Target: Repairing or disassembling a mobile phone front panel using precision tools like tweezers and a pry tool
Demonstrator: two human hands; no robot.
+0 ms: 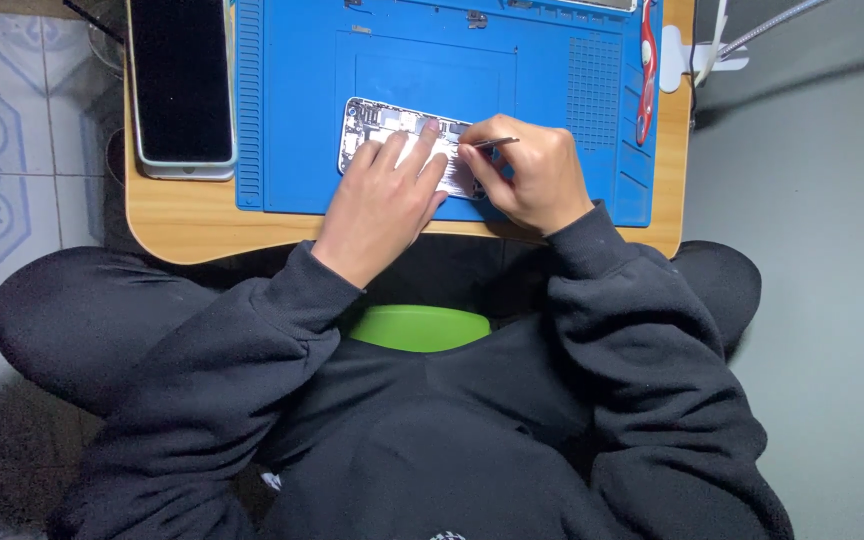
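Observation:
An opened phone body (370, 128) with its inner parts showing lies on the blue work mat (432, 70). My left hand (387, 190) rests flat on it, fingers spread over its middle and pressing it down. My right hand (532, 175) is closed around thin metal tweezers (497, 143), whose tip points left at the phone's right half, close to my left fingertips. The right end of the phone is hidden under my hands.
A detached phone screen (182, 85), dark and face up, lies on the small wooden table (182, 215) left of the mat. A red tool (646, 70) lies along the mat's right edge. Tiled floor lies left, grey floor right. My knees flank the table.

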